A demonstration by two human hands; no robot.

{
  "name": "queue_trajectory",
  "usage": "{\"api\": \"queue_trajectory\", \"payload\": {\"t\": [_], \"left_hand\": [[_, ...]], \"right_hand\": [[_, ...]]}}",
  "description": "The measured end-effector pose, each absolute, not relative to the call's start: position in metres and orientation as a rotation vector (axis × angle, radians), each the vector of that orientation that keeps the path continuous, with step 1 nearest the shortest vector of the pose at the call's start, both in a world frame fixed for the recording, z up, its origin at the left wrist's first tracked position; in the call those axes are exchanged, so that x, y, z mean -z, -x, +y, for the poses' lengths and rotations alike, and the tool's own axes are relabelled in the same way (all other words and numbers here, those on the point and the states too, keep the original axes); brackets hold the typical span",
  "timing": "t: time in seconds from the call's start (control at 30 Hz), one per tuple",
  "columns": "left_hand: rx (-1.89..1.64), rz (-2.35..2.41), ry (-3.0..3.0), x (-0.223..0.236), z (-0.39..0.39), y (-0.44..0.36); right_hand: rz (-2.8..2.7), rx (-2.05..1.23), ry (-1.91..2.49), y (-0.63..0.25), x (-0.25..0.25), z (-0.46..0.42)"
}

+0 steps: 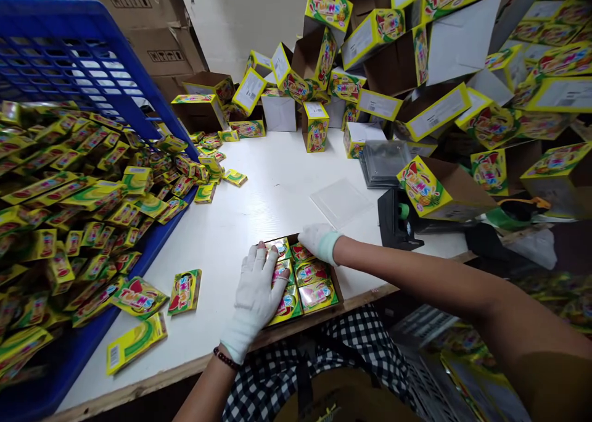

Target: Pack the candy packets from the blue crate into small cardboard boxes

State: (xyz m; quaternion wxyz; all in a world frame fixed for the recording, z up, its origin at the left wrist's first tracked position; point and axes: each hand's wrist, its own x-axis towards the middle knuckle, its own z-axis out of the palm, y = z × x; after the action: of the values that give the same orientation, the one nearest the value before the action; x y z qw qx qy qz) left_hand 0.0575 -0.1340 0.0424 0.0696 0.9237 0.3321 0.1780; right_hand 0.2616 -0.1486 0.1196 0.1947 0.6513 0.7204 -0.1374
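A low brown-walled carton [339, 285] lies at the table's front edge, holding several small TWINS candy packs [318, 293] in two columns. My left hand [259, 286], in a white glove, rests over the carton's left side. Its fingers stretch across the left column of packs, thumb apart. At the far right corner of the carton is my gloved right hand [319, 242], its fingers drawn together against the far packs. Its fingertips are partly hidden, and whether they grip anything cannot be made out.
A tilted blue crate [152, 95] heaped with small packs stands left. Loose packs [185, 291] lie beside it. A clear plastic sheet [340, 201], stacked clear trays [383, 160] and a black tape dispenser [393, 221] are to the right. Open yellow display boxes [316, 126] pile up behind.
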Motion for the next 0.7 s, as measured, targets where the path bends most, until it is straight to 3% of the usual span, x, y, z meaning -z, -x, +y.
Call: {"api": "queue_trajectory", "payload": {"t": [0.23,0.43,0.6,0.7], "left_hand": [[-0.573,1.0,-2.725,-0.04,-0.134,-0.057],[-0.566,1.003,-2.664,-0.042,-0.137,-0.058],[-0.828,1.066,-2.353,-0.035,-0.137,-0.048],[-0.946,1.38,-2.267,-0.031,-0.122,-0.018]], "right_hand": [[2.048,0.172,-1.791,-0.244,-0.103,-0.172],[2.074,0.18,-1.74,-0.249,-0.098,-0.164],[2.062,0.226,-1.69,-0.248,-0.088,-0.166],[2.008,0.238,-1.694,-0.239,-0.078,-0.171]]}}
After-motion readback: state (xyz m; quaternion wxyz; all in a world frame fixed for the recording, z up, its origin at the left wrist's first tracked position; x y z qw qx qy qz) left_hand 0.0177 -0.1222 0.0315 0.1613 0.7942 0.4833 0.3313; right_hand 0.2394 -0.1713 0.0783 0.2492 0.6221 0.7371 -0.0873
